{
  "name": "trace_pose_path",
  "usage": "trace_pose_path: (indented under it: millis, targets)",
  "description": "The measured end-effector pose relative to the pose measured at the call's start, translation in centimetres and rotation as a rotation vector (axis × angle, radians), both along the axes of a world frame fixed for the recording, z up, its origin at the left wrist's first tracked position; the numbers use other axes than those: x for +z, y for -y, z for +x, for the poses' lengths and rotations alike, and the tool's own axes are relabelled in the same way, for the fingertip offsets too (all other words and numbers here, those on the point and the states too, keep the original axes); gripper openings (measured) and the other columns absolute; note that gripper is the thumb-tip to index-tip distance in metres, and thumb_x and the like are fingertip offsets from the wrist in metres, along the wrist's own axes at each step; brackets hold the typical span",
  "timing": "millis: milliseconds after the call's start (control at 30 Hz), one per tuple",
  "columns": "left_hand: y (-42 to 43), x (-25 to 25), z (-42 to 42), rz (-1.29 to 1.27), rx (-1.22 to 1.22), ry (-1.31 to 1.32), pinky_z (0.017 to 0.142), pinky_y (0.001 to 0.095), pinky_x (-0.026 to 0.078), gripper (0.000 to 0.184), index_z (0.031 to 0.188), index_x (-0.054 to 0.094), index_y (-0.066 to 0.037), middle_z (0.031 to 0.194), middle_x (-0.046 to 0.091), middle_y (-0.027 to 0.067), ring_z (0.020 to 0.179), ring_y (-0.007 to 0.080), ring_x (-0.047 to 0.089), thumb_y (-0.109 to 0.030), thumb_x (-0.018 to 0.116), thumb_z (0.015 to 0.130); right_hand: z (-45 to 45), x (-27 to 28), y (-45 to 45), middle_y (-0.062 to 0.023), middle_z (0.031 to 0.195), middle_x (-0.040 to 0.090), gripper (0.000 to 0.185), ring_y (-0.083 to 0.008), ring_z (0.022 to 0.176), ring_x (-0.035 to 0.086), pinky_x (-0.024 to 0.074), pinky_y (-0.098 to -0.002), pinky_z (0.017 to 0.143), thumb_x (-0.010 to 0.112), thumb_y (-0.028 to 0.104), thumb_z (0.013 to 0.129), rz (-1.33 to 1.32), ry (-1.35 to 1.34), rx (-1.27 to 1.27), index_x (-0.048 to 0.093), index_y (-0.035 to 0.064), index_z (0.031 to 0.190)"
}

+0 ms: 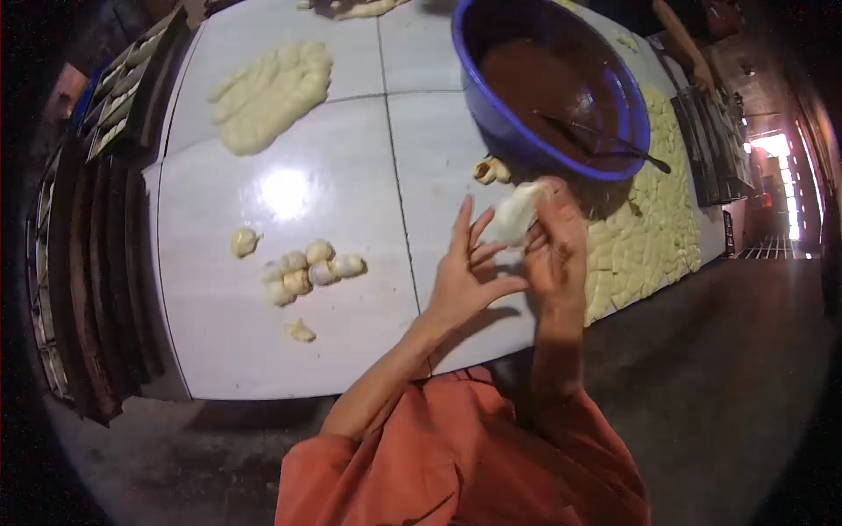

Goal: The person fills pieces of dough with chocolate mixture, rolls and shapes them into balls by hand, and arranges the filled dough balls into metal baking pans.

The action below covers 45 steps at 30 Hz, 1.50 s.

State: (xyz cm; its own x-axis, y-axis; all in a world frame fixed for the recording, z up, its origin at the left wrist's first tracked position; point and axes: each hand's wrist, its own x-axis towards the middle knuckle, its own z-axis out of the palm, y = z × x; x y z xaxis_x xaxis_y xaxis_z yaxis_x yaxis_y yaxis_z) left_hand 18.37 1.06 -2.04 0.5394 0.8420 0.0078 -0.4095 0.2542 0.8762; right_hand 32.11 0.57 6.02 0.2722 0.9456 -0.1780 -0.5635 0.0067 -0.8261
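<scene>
My right hand (559, 245) holds a flattened piece of pale dough (516, 215) between thumb and fingers, just in front of the purple basin. My left hand (469, 276) is beside it with fingers spread, its fingertips near the dough's left edge. The purple basin (484, 110) contains brown filling (535, 74), with a dark utensil (605, 138) lying across it. A small dough piece with brown filling (491, 170) sits on the table by the basin. Several round dough balls (317, 263) are grouped at the left.
A large dough slab (272, 95) lies on the white tiled table (351, 167). Many flat dough pieces (645, 228) cover the right side. Stacked trays (79, 280) stand at the left, more trays (706, 145) at the right. Another person's arm (684, 44) shows at the upper right.
</scene>
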Motion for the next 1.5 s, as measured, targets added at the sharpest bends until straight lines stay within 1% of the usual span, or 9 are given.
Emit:
trace_pose_path:
  millis: [167, 367, 533, 633, 733, 800, 967, 1333, 1500]
  targets:
    - [-1.3, 0.4, -3.6, -0.166, -0.004, -0.142, 0.086, 0.0313, 0.056, 0.082, 0.156, 0.030, -0.011, 0.143, 0.052, 0.0198, 0.108, 0.0204, 0.066, -0.012, 0.077, 0.088, 9.3, 3.4, -7.6, -0.0041, 0.094, 0.065, 0.020, -0.0108, 0.090, 0.064, 0.0512, -0.0277, 0.078, 0.060, 0.022, 0.099, 0.069, 0.669, -0.232, 0.061, 0.0041, 0.108]
    - [-1.0, 0.1, -5.5, -0.183, 0.100, -0.247, 0.080, 0.0250, 0.055, 0.045, 0.138, 0.055, -0.002, 0.123, 0.066, 0.0160, 0.097, 0.0135, 0.067, -0.015, 0.067, 0.097, 14.9, -1.2, -15.2, -0.0173, 0.111, 0.069, 0.031, -0.0308, 0.103, 0.064, 0.0475, -0.0429, 0.092, 0.056, 0.027, 0.095, -0.409, 1.628, 0.522, 0.063, 0.0012, 0.111]
    - [-0.1, -1.0, -6.3, -0.210, 0.069, -0.299, 0.072, 0.0245, 0.052, 0.044, 0.133, 0.060, -0.002, 0.119, 0.069, 0.0124, 0.096, 0.0114, 0.067, -0.026, 0.067, 0.096, 16.3, -3.4, -16.1, -0.0167, 0.107, 0.069, 0.032, -0.0263, 0.101, 0.064, 0.0484, -0.0402, 0.089, 0.059, 0.030, 0.094, -0.251, 1.514, 0.824, 0.065, 0.0016, 0.108]
    - [-0.7, 0.0, -6.7, -0.170, 0.027, -0.388, 0.074, 0.0253, 0.053, 0.045, 0.132, 0.060, -0.001, 0.120, 0.069, 0.0122, 0.096, 0.0138, 0.068, -0.026, 0.068, 0.096, 14.1, 0.9, -14.1, -0.0083, 0.095, 0.068, 0.028, -0.0176, 0.089, 0.061, 0.0479, -0.0329, 0.084, 0.058, 0.028, 0.096, -0.352, 1.094, 0.470, 0.066, 0.0025, 0.104]
    - [-1.7, 1.2, -6.3, -0.152, -0.039, -0.387, 0.092, 0.0309, 0.051, 0.045, 0.134, 0.055, 0.004, 0.125, 0.063, 0.0173, 0.106, 0.0209, 0.065, -0.019, 0.066, 0.096, 12.8, 1.3, -12.6, -0.0044, 0.093, 0.067, 0.024, -0.0141, 0.088, 0.061, 0.0477, -0.0314, 0.081, 0.059, 0.027, 0.098, -0.295, 1.359, 0.381, 0.066, 0.0045, 0.103]
    - [-1.8, 0.8, -5.7, -0.083, -0.003, -0.366, 0.077, 0.0275, 0.054, 0.044, 0.131, 0.060, -0.002, 0.119, 0.069, 0.0130, 0.096, 0.0158, 0.070, -0.028, 0.067, 0.096, 12.4, 1.8, -11.4, -0.0020, 0.093, 0.067, 0.024, -0.0107, 0.090, 0.060, 0.0470, -0.0306, 0.081, 0.060, 0.028, 0.098, -0.236, 1.379, 0.325, 0.067, 0.0062, 0.103]
    - [-3.0, 3.0, -4.5, -0.029, -0.099, -0.337, 0.083, 0.0288, 0.053, 0.042, 0.131, 0.060, -0.002, 0.118, 0.069, 0.0121, 0.100, 0.0162, 0.068, -0.026, 0.066, 0.097, 8.4, 3.8, -8.6, -0.0034, 0.090, 0.066, 0.019, -0.0102, 0.078, 0.064, 0.0523, -0.0262, 0.069, 0.062, 0.026, 0.099, 0.027, 0.529, 0.027, 0.062, 0.0070, 0.103]
    - [-4.2, 2.5, -6.7, -0.571, 0.048, 0.310, 0.089, 0.0343, 0.053, 0.029, 0.118, 0.062, -0.005, 0.111, 0.068, 0.0064, 0.101, 0.0144, 0.064, -0.029, 0.057, 0.102, -5.3, -3.2, -3.8, -0.0056, 0.104, 0.062, 0.023, -0.0088, 0.085, 0.063, 0.0577, -0.0237, 0.079, 0.057, 0.013, 0.098, 0.073, -0.049, 0.200, 0.054, 0.0001, 0.117]
    - [-4.4, -0.2, -11.1, -0.567, 0.287, 0.204, 0.075, 0.0233, 0.054, 0.026, 0.115, 0.066, -0.002, 0.097, 0.071, 0.0031, 0.083, 0.0087, 0.066, -0.020, 0.068, 0.096, -9.1, -5.4, -1.8, -0.0074, 0.114, 0.062, 0.051, -0.0186, 0.108, 0.060, 0.0486, -0.0360, 0.100, 0.073, 0.005, 0.083, 0.068, 0.531, 0.193, 0.052, 0.0021, 0.129]
